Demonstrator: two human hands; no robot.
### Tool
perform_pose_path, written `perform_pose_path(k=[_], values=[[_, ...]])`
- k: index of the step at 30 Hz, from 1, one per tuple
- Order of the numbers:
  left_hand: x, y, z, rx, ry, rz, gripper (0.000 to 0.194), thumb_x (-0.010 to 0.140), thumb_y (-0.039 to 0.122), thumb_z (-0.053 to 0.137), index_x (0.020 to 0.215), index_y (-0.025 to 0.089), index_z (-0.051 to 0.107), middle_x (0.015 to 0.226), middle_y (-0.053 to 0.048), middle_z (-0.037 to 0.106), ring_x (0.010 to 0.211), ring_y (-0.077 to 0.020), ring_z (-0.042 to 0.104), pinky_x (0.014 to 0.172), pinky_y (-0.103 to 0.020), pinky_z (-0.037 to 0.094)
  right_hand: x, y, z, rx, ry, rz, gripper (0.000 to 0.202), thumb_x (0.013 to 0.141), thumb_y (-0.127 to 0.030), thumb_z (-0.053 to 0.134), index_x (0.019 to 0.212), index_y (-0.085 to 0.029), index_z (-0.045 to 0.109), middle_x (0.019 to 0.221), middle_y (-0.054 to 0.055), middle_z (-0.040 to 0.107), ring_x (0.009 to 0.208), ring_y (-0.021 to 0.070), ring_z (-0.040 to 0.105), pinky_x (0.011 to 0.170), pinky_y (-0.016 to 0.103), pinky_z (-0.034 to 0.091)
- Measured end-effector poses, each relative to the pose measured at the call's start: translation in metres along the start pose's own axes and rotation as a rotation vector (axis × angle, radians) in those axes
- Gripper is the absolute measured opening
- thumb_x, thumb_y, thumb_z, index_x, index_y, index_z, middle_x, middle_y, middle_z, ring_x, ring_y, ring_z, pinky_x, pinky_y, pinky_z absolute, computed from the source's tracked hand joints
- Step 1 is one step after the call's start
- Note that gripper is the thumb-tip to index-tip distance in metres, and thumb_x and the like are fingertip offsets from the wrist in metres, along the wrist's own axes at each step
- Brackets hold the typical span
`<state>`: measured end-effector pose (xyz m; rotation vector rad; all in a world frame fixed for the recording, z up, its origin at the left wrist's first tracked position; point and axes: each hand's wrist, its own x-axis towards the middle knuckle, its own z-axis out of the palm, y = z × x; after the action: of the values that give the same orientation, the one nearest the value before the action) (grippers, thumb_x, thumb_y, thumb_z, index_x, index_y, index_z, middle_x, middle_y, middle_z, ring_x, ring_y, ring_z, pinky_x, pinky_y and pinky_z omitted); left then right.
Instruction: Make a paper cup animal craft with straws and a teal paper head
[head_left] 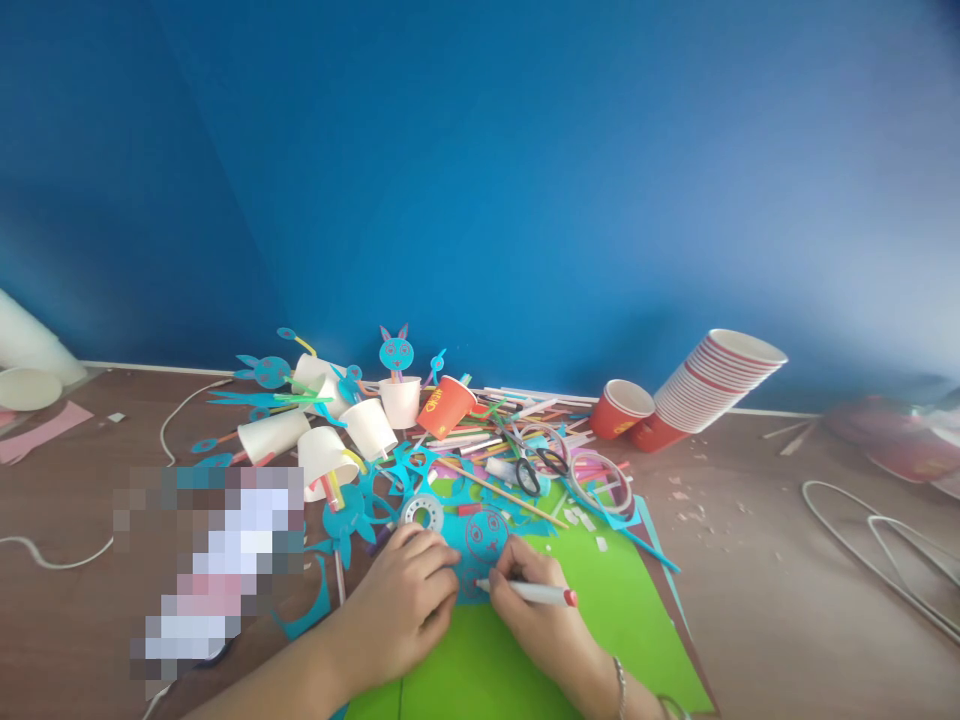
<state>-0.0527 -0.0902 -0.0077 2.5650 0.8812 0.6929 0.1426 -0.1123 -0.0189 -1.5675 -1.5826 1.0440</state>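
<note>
A piece of blue paper (454, 528) lies on a green sheet (607, 610), with a round face drawn on it in red lines. My right hand (536, 605) is closed around a white marker (536, 592) with a red end, its tip touching the paper just below the face. Resting on the paper's left edge, my left hand (409, 600) has its fingers laid down, slightly bent, and grips nothing visible. A white tape roll (421, 512) sits just beyond the left fingers.
Behind lie black scissors (527, 477), a clear tape ring (600, 484), many straws and blue scraps. White cups (371, 428) with blue paper animals on straws stand or lie left. A leaning cup stack (709, 385) is at right, near a white cable (862, 560). A blue wall (480, 180) rises behind.
</note>
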Motion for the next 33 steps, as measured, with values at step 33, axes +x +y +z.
perform_pose_path(k=[33], values=[[0.0002,-0.0002,0.0006,-0.002,-0.011,-0.003,0.011,0.086,0.012,0.053,0.081,0.02,0.058,0.1,-0.001,0.067,0.092,-0.0198,0.055,0.085,-0.038,0.036,-0.001,0.0012,0.0005,0.018,-0.043,-0.011,0.019,0.077,-0.026,0.048,0.061,-0.023,0.038,0.052,-0.007,0.037,0.049,0.0113,0.035,0.048,0.024,0.028]])
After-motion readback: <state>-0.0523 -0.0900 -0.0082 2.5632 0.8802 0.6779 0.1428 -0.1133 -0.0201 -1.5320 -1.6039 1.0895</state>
